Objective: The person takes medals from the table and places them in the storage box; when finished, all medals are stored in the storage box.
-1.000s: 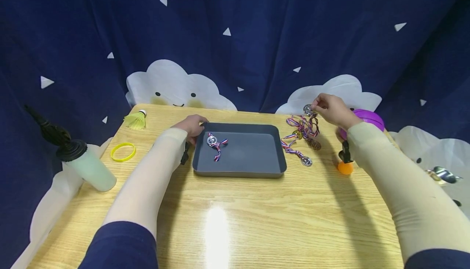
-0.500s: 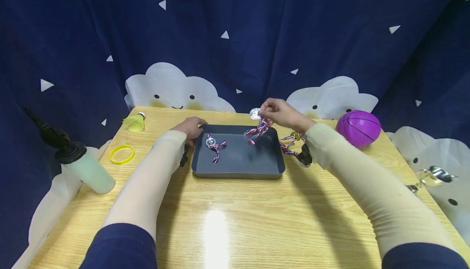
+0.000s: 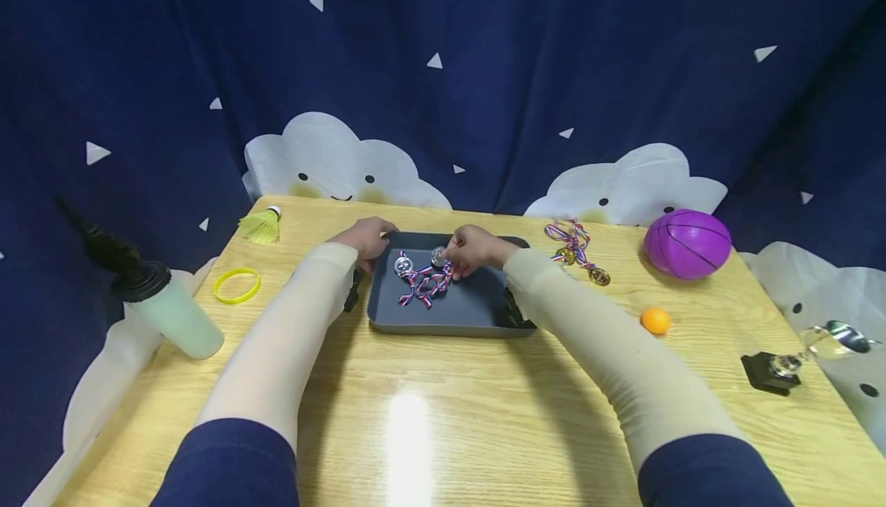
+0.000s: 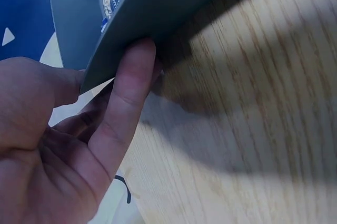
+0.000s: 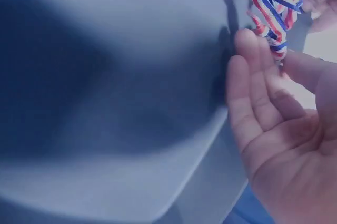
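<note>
A dark grey tray [image 3: 477, 330] lies on the table, its left wall between the thumb and fingers of my left hand [image 3: 367, 239]. The left wrist view shows this hand [image 4: 100, 113] from close by, fingers against the wall's outer face. Over the tray, my right hand [image 3: 476, 249] pinches a silver medal [image 3: 438, 257] near the top of its ribbon. In the right wrist view the striped ribbon [image 5: 274, 2] hangs at the fingertips. Another silver medal [image 3: 403, 265] with a tied ribbon lies at the tray's left, the two ribbons touching or overlapping.
Right of the tray lie a gold medal [image 3: 566, 256] and a bronze-looking medal [image 3: 599, 276] with tangled ribbons. Beyond are a purple ball [image 3: 687, 244], an orange ball [image 3: 655, 320] and a trophy [image 3: 771, 371]. At left are a shuttlecock [image 3: 261, 226], yellow wristband [image 3: 237, 285] and bottle [image 3: 176, 318].
My right hand has carried the silver medal leftward from the pile at the right and lowered it into the tray beside the other one. My left hand stays at the tray's left wall.
</note>
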A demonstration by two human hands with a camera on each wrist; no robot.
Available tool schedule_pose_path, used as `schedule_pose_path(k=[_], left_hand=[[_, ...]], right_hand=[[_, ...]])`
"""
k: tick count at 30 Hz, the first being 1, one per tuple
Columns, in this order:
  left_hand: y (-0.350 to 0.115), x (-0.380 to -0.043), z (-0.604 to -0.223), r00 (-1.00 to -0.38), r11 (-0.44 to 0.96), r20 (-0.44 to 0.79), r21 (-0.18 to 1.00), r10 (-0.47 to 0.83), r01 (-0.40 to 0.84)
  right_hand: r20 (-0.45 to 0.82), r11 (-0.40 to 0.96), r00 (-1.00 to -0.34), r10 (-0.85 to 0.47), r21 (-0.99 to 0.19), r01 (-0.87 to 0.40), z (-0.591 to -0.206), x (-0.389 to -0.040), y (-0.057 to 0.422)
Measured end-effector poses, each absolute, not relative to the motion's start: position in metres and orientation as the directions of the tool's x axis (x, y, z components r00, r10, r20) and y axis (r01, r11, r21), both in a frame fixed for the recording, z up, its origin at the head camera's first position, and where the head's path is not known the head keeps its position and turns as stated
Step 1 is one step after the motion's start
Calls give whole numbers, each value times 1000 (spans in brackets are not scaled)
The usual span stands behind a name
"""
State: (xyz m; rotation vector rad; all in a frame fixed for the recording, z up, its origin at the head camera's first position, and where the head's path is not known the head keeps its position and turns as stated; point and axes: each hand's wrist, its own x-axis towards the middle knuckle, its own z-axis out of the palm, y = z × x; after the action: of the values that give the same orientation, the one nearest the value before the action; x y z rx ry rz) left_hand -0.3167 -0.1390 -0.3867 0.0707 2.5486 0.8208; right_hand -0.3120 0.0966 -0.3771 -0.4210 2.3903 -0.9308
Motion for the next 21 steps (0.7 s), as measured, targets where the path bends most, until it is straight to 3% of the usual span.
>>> schedule_pose_path(k=[6, 15, 21], left_hand=[[-137, -316, -384, -890, 810, -421, 575, 176, -112], [-136, -315, -385, -889, 811, -427, 572, 167, -123], [-137, -315, -386, -887, 801, -430, 583, 166, -133]], right_hand=[[-432, 781, -787, -439, -618, -96, -385, -308, 89], [-478, 893, -817, -322, -439, -95, -388, -306, 75], [-479, 912, -819, -316, -392, -123, -390, -308, 71]])
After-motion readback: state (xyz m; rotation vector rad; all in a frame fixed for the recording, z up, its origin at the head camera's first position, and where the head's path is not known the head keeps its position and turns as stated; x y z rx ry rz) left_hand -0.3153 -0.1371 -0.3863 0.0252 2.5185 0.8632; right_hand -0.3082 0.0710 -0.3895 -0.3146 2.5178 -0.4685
